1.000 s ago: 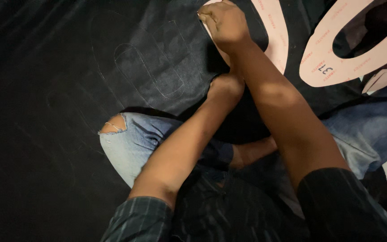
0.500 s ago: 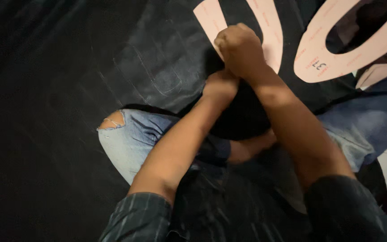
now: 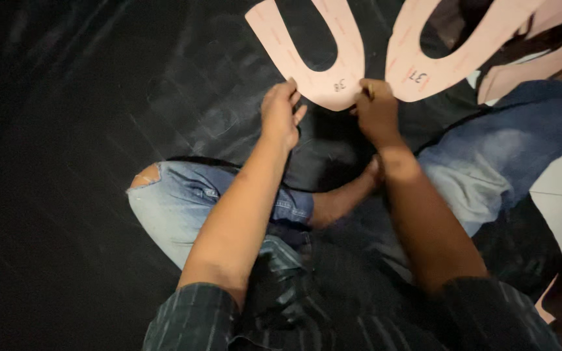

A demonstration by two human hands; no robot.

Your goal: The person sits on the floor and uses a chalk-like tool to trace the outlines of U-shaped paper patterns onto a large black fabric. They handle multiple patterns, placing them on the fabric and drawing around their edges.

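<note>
Left hand (image 3: 281, 116): fingers spread flat, pressing the near left edge of the pink U-shaped template (image 3: 320, 62).
Right hand (image 3: 377, 112): clenched around a thin marking tool, I think, at the template's near right edge.
Template: lies on the black sheet (image 3: 99, 130), far from the knees.
Advice: hold the template firmly and keep the tool close to its edge.
Right side: 1 more pink template (image 3: 437, 62).

Light: dim overall, soft, falling from above | Glare: faint sheen on creases of the black sheet (image 3: 131, 97) far left of centre | Shadows: deep at the left edge, detail lost | Brightest: pink patterns (image 3: 333, 65) far, pale floor at right | Focus: slight softness throughout, near sleeves blurred
</note>
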